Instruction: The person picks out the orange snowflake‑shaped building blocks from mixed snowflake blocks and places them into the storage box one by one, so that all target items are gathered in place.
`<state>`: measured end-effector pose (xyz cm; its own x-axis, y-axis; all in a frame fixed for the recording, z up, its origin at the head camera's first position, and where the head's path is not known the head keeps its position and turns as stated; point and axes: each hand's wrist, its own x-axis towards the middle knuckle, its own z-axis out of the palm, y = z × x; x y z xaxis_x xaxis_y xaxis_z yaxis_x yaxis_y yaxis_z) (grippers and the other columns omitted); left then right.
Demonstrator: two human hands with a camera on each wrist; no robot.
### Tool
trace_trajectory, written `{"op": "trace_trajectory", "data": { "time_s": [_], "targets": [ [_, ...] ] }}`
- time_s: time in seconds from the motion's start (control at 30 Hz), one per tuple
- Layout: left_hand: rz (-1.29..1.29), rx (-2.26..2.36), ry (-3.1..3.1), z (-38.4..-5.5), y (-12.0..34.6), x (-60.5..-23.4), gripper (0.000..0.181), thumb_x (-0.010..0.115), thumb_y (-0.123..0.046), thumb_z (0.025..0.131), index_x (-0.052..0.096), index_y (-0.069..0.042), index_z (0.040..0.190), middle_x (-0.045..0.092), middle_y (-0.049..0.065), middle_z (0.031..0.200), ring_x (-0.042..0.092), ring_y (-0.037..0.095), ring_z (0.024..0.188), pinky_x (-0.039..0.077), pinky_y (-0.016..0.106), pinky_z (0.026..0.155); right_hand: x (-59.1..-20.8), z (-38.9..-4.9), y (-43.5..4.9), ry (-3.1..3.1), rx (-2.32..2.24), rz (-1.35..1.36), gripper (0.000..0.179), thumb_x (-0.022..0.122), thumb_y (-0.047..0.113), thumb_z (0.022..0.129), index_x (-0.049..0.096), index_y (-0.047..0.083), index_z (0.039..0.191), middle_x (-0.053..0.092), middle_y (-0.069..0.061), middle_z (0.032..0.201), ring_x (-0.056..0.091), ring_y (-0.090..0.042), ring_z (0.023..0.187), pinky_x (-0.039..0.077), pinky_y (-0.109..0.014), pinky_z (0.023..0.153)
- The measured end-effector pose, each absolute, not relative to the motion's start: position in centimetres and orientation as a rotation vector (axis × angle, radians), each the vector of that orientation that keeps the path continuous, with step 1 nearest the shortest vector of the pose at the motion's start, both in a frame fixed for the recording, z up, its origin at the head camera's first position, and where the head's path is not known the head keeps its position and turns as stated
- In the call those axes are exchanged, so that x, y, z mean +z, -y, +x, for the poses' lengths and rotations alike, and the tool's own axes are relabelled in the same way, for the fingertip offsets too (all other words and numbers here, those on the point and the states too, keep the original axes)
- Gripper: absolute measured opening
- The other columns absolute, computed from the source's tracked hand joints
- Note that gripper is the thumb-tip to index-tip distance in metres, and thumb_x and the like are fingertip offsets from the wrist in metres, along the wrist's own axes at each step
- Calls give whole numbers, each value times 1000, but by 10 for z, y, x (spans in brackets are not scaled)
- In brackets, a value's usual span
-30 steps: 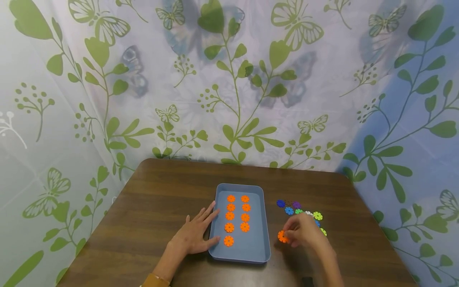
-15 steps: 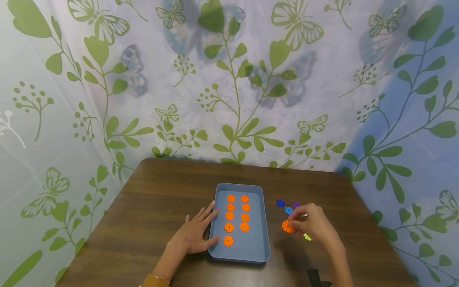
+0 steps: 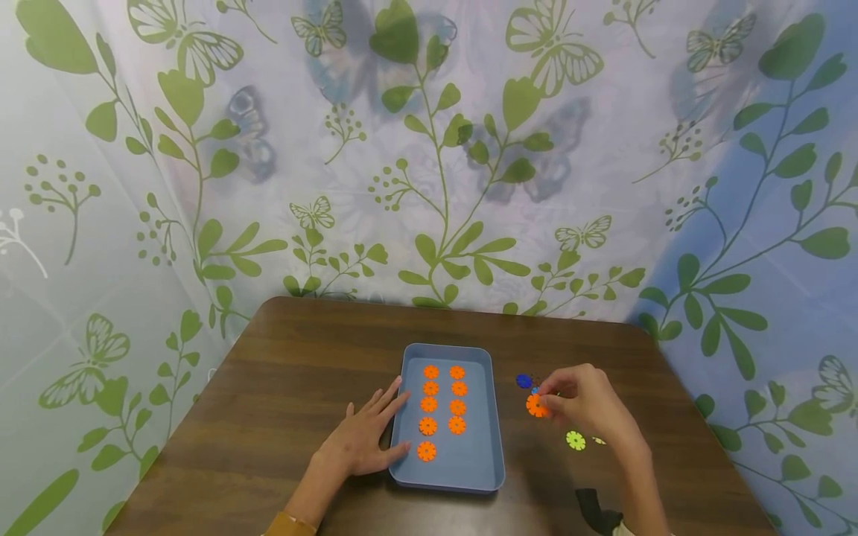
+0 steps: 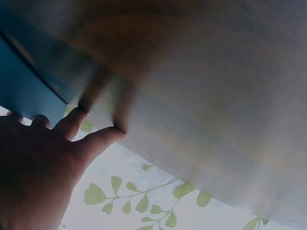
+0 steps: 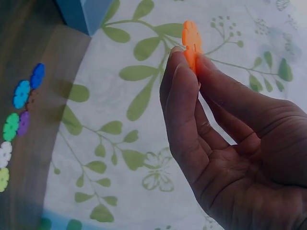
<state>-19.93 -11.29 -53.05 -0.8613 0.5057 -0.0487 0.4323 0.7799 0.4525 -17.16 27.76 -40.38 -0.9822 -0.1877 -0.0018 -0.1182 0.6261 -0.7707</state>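
In the head view my right hand (image 3: 593, 406) is raised over the table right of the tray. Its thumb and fingers pinch an orange notched plastic disc (image 3: 536, 406); the right wrist view shows this orange disc (image 5: 191, 40) edge-on between the fingertips. My left hand (image 3: 358, 439) has its fingers spread and touches the left side of the blue-grey tray (image 3: 462, 465). Inside the tray several matching orange discs (image 3: 427, 451) lie flat in two columns, the left column longer. The left wrist view shows the left hand (image 4: 53, 153) beside the tray wall (image 4: 29, 86).
Loose discs lie right of the tray, partly hidden by my right hand: dark blue (image 3: 523, 381), lime (image 3: 575, 441), and, in the right wrist view, green (image 5: 10, 126), purple (image 5: 23, 123) and white (image 5: 5, 154). A patterned curtain (image 3: 429, 186) hangs behind the wooden table (image 3: 322, 350).
My right hand has moved away from the table's front edge with the orange disc, now covering more of the coloured discs and uncovering a lime one. The left hand and tray stay put.
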Motion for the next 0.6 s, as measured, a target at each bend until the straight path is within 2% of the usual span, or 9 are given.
{"op": "trace_trajectory", "data": {
  "time_s": [0.1,0.33,0.6],
  "targets": [
    [747,652,-2806,-199,113,-530,88,68,-59,98,35,-21,171,13,0,182,31,44,160,23,87,114,-397,-175,-277,-2765,-1300,-328,4,81,-2,92,77,-1,91,76,-9,82,72,-30,60,63,-36,59],
    [748,653,-2811,-199,114,-531,88,68,-59,98,35,-21,171,14,1,182,31,44,160,23,87,114,-386,-181,-271,-2752,-1312,-402,4,81,-2,93,78,0,94,77,-8,83,72,-22,61,63,-32,62],
    [755,652,-2816,-199,113,-532,88,67,-59,98,35,-21,170,15,2,182,32,44,160,24,87,113,-381,-187,-260,-2708,-1337,-478,4,81,-1,93,79,0,96,78,-8,86,73,-25,63,64,-33,64]
  ]
}}
